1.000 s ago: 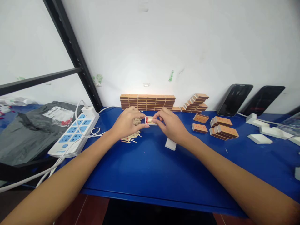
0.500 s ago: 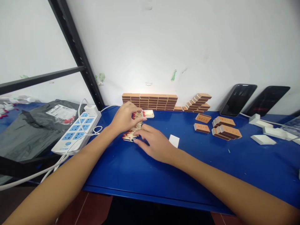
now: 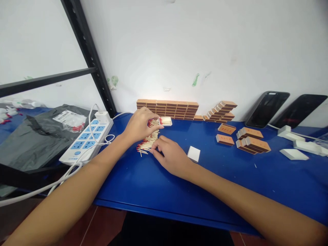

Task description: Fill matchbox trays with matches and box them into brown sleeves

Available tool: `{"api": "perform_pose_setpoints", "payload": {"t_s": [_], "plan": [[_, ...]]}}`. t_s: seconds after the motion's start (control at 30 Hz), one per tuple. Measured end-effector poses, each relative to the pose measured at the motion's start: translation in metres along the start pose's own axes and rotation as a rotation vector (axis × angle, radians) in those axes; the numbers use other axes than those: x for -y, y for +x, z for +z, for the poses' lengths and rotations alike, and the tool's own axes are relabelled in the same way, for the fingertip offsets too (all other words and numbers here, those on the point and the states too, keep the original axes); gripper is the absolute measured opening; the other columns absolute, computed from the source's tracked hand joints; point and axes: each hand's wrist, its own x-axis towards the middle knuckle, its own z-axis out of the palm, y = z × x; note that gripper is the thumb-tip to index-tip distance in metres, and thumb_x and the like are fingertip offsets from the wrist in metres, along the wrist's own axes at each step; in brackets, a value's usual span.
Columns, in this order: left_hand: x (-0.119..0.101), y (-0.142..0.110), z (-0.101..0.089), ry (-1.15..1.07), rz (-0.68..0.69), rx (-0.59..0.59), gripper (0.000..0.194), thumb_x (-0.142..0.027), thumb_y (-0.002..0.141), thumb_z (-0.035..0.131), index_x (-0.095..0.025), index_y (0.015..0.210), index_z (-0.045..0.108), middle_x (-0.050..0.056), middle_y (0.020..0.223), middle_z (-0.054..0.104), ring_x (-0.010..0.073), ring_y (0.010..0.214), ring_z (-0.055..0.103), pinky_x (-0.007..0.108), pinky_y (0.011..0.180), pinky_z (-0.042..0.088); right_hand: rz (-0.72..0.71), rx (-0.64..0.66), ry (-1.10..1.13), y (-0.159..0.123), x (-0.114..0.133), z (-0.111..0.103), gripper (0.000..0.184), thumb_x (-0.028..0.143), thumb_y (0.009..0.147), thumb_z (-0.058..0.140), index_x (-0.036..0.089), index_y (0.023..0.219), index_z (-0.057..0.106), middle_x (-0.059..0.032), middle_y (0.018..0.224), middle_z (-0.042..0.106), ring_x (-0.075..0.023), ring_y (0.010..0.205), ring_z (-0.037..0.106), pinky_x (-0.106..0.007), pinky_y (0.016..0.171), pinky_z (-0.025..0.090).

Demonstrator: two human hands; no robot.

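A pile of red-tipped matches lies on the blue tabletop between my two hands. Just behind it, a small white matchbox tray with matches lying in it sits with its left end between the thumb and fingers of my left hand. My right hand is at the near right side of the pile, thumb and index finger pinched together on match ends; how many it holds is hidden. A couple of matches lie crossed at the pile's near edge. To the right of that hand is a white rectangular piece.
Stacked matchboxes form a row against the wall, with a stepped stack beside it. More matchboxes lie to the right, near two leaning phones and white blocks. A power strip with cables stands left.
The view has shifted slightly. My right thumb and index finger have drawn closer together at the pile, and a match now lies crosswise at its near edge. My left hand stays at the tray.
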Motion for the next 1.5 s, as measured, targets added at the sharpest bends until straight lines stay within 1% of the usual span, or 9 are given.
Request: {"api": "perform_pose_setpoints", "payload": {"t_s": [0.17,0.3,0.37,0.5,0.67,0.83,1.0,1.17,1.5], "plan": [[0.001,0.001,0.001,-0.001,0.001,0.001,0.035,-0.054,0.092,0.074,-0.021,0.104,0.077,0.008,0.096,0.076,0.0269,0.095,0.063,0.044,0.090,0.051,-0.047,0.092,0.027,-0.002,0.016,0.001,0.009,0.020,0.100,0.063,0.019,0.091,0.065,-0.0027,0.094,0.064,-0.0161,0.083,0.058,-0.032,0.077,0.044],[0.001,0.000,0.001,0.013,-0.002,0.006,0.033,-0.052,0.093,0.074,-0.021,0.103,0.077,0.008,0.096,0.076,0.0270,0.095,0.064,0.044,0.089,0.051,-0.024,0.101,-0.018,-0.003,0.018,0.005,0.009,0.022,0.101,0.063,0.019,0.092,0.065,-0.0035,0.096,0.065,-0.0167,0.084,0.059,-0.033,0.078,0.046],[0.001,0.000,0.001,0.014,-0.001,-0.003,0.032,-0.051,0.093,0.074,-0.021,0.103,0.077,0.008,0.096,0.076,0.0274,0.096,0.064,0.044,0.089,0.051,-0.047,0.081,-0.023,-0.003,0.016,0.007,0.009,0.027,0.101,0.064,0.019,0.103,0.068,-0.0046,0.102,0.066,-0.0179,0.088,0.061,-0.034,0.080,0.048],[0.002,0.000,0.001,0.019,0.004,-0.001,0.033,-0.051,0.094,0.073,-0.021,0.104,0.078,0.008,0.096,0.076,0.0274,0.096,0.064,0.044,0.089,0.051,-0.197,0.064,-0.090,-0.005,0.014,0.010,0.031,0.036,0.106,0.057,0.021,0.130,0.069,-0.0084,0.111,0.063,-0.0208,0.097,0.063,-0.037,0.086,0.052],[0.002,0.000,0.001,0.016,0.007,0.002,0.037,-0.053,0.092,0.074,-0.019,0.105,0.078,0.009,0.096,0.076,0.0267,0.096,0.064,0.042,0.089,0.051,-0.272,0.031,-0.105,-0.005,0.011,0.009,0.032,0.037,0.108,0.051,0.020,0.112,0.078,-0.0083,0.105,0.062,-0.0204,0.097,0.062,-0.036,0.085,0.053],[0.001,0.000,0.000,0.024,0.015,-0.011,0.033,-0.049,0.093,0.075,-0.019,0.104,0.077,0.008,0.097,0.076,0.0266,0.096,0.064,0.042,0.089,0.050,-0.276,-0.032,-0.068,-0.005,0.007,0.008,0.026,0.034,0.107,0.055,0.020,0.098,0.075,-0.0078,0.103,0.066,-0.0205,0.098,0.063,-0.036,0.086,0.053],[0.000,0.000,0.000,0.024,0.027,-0.013,0.028,-0.045,0.093,0.076,-0.019,0.103,0.077,0.007,0.097,0.076,0.0260,0.096,0.064,0.041,0.089,0.050,-0.160,-0.067,-0.048,-0.004,0.004,0.010,0.010,0.029,0.099,0.067,0.020,0.096,0.068,-0.0074,0.106,0.066,-0.0211,0.096,0.063,-0.037,0.086,0.053],[0.001,0.000,0.000,0.033,0.024,-0.022,0.028,-0.045,0.093,0.076,-0.019,0.103,0.077,0.008,0.097,0.076,0.0260,0.095,0.064,0.041,0.086,0.050,-0.090,-0.071,-0.016,-0.001,0.002,0.013,0.011,0.015,0.097,0.061,0.020,0.088,0.065,-0.0040,0.095,0.064,-0.0193,0.091,0.061,-0.035,0.083,0.049],[0.001,0.000,0.000,0.026,0.019,-0.014,0.028,-0.044,0.092,0.076,-0.019,0.103,0.077,0.008,0.097,0.076,0.0263,0.096,0.064,0.042,0.088,0.050,-0.102,0.014,-0.018,-0.002,0.002,0.010,0.010,0.015,0.101,0.058,0.019,0.092,0.061,-0.0053,0.099,0.064,-0.0193,0.093,0.060,-0.035,0.085,0.049]]}}
